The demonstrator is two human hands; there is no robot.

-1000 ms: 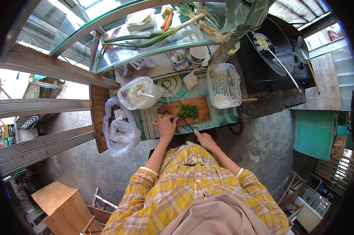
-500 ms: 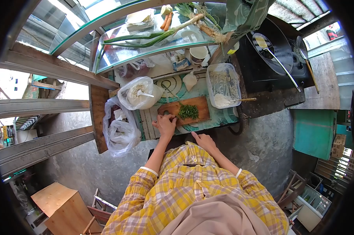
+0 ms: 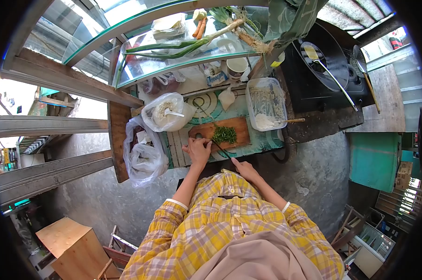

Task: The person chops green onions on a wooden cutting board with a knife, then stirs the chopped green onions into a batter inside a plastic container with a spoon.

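Chopped greens (image 3: 224, 135) lie in a small heap on a wooden cutting board (image 3: 242, 125). My left hand (image 3: 198, 150) rests at the board's lower left edge, its fingers bent together; whatever may be under the fingertips is too small to tell. Below the board's right part, my right hand (image 3: 244, 169) is closed round the handle end of a knife (image 3: 224, 151). The thin dark blade slants up and left to the board, its tip close to my left fingers.
Around the board are an open bag with a white spoon (image 3: 168, 116), a plastic bag (image 3: 145, 161), a small tied bag (image 3: 227, 98) and a clear tub with white powder (image 3: 267, 103). A glass shelf holds spring onions (image 3: 187, 48). A wok (image 3: 319, 56) stands at right.
The knife blade now shows between my hands, slanting up to the board. My right hand has moved slightly. My left hand has stayed nearly in place.
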